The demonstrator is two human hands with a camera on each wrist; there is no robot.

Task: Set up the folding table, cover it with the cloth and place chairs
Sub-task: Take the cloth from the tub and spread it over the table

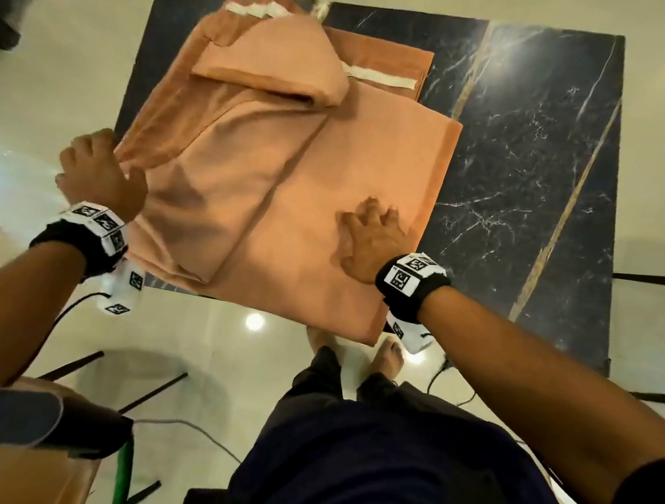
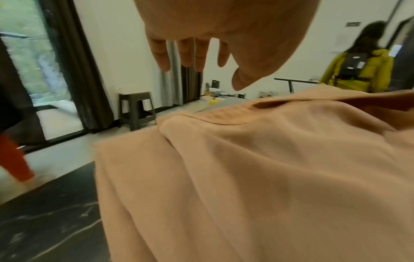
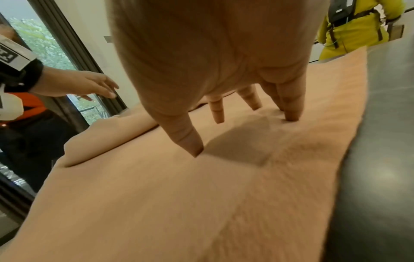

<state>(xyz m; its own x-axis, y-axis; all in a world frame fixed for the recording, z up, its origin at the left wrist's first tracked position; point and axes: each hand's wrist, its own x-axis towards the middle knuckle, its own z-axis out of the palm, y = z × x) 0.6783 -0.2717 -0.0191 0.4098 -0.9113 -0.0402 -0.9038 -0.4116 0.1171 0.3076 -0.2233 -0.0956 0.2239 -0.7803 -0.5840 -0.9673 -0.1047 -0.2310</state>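
Floor: pale glossy tiles around a dark marble-look table (image 1: 544, 152), already standing on its legs.
Stool: a dark stool (image 2: 137, 109) stands by the curtain, well apart from the table — whether it is one of the chairs for the task, I cannot tell.
Left hand: the left hand (image 1: 100, 171) is at the table's left edge, beside the cloth's left corner; in the wrist view its fingers (image 2: 160, 53) hang straight and loose above the fabric, gripping nothing.
Cloth: the peach cloth (image 1: 290, 171) lies still folded in several layers on the left half of the table, its near edge hanging a little over the front.
Right hand: the right hand (image 1: 374, 242) is spread, fingertips (image 3: 291, 113) pressing down on the flat part of the cloth — released, not grasping.
Risk: pulling the left corner while the right hand pins only the top layer could drag the whole bundle off the left edge — the folds would slide together, not open.
Risk two: the overhanging near edge may tip the cloth to the floor if the pressing hand lifts.
Containers: none in view.
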